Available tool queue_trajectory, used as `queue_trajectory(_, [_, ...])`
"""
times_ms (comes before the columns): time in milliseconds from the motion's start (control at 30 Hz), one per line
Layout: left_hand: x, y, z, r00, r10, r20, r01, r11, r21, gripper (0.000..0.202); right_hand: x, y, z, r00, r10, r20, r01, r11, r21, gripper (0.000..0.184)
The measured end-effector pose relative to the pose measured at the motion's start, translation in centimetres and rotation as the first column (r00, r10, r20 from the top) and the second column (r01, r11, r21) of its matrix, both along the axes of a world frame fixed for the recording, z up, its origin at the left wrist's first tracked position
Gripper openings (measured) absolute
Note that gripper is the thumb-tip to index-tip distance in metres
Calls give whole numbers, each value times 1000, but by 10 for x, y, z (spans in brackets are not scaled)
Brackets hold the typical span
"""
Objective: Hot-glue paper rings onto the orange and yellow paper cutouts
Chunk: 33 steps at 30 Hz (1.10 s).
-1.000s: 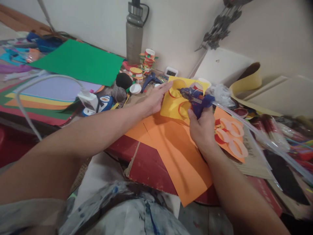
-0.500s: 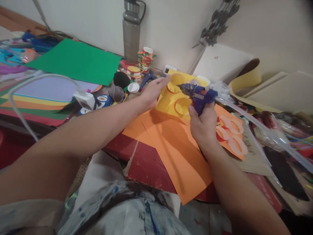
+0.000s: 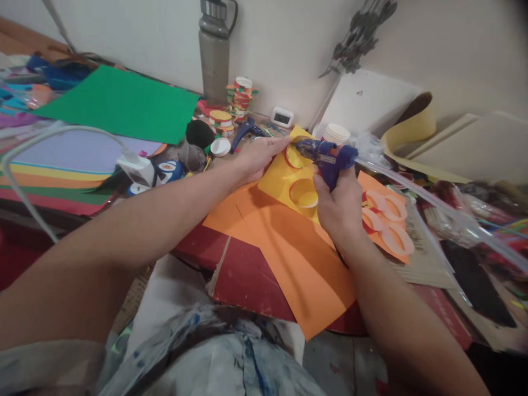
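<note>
My right hand [image 3: 341,206] is wrapped round the handle of a blue hot glue gun [image 3: 328,162]. A long clear glue stick [image 3: 416,190] runs out of its back end. The gun's nozzle points left, close to a paper ring [image 3: 294,158] on a yellow paper sheet [image 3: 274,184]. A second ring [image 3: 303,193] stands lower on the same sheet. My left hand [image 3: 264,155] grips the sheet's left edge, its fingertips close to the upper ring and the nozzle; part of its grip is hidden. An orange sheet [image 3: 305,275] lies beneath, overhanging the table's front edge.
To the right, an orange piece with pale loops [image 3: 388,220] rests on cardboard. A water bottle [image 3: 214,60], small clock [image 3: 282,117] and white cups [image 3: 336,133] stand at the back. Left are a green sheet [image 3: 127,104], a white charger [image 3: 136,168] with cable, and stacked coloured paper.
The yellow sheet has tilted and turned a little, and my left fingers have moved further along its edge. The glue gun has shifted slightly left. The whole view has also shifted a little.
</note>
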<state>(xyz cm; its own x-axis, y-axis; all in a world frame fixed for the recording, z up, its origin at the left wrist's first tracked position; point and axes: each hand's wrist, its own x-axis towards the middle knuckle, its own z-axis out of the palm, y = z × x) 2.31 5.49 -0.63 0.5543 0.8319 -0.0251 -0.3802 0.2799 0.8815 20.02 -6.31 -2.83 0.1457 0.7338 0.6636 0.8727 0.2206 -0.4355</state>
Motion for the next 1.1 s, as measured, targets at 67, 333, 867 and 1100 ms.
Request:
queue_trajectory(67, [0,0,1,1000,24,6,-24,1000,2,35,1,0,0,1000,7,14,-7,1000,-29,54])
queue_trajectory(333, [0,1,3,995,92,36,-91,995,-36,31,-1,-1,0,996,33,85,-26,996,-80,51])
queue_trajectory(867, [-5,9,5,986,158,-50,-155,986,68,29,7,-13,23,977,13,213,24,985,-173,43])
queue_trajectory(1100, [-12,7,9,991,59,-119,-51,996,70,17,4,-14,25,972,-5,235,61,971,-230,47])
